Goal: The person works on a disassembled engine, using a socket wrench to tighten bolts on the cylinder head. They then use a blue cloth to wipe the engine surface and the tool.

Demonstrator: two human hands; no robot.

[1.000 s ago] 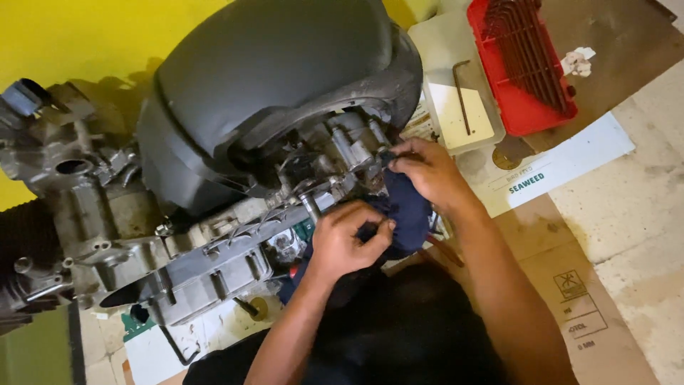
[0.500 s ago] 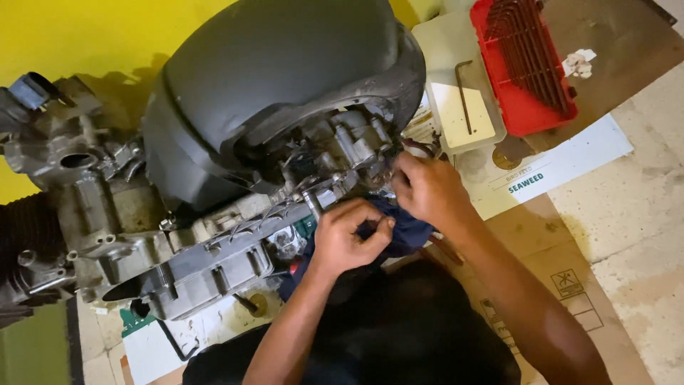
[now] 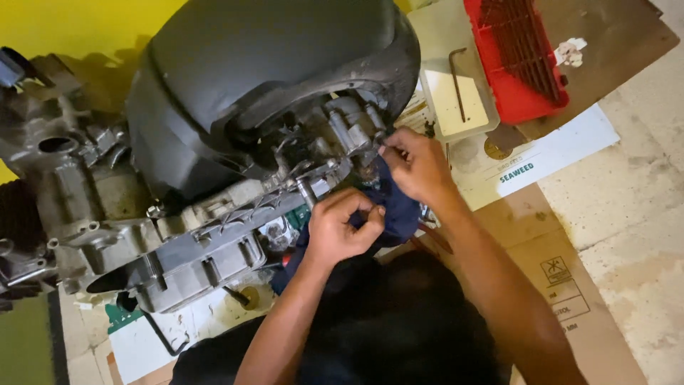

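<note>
Right hand (image 3: 420, 164) up off cloth (image 3: 395, 207)

Yellow wall (image 3: 78, 25) behind, pale stained floor (image 3: 634, 199) spread with flattened cardboard (image 3: 570, 299).

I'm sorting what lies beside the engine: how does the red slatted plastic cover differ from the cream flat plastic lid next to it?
The red slatted plastic cover is bright red and ribbed with openings; the cream flat plastic lid is pale and smooth. The cream lid carries a dark L-shaped hex key; I see nothing on the red cover. The red cover lies farther from the engine. Both rest on the floor, untouched by either hand.
</note>
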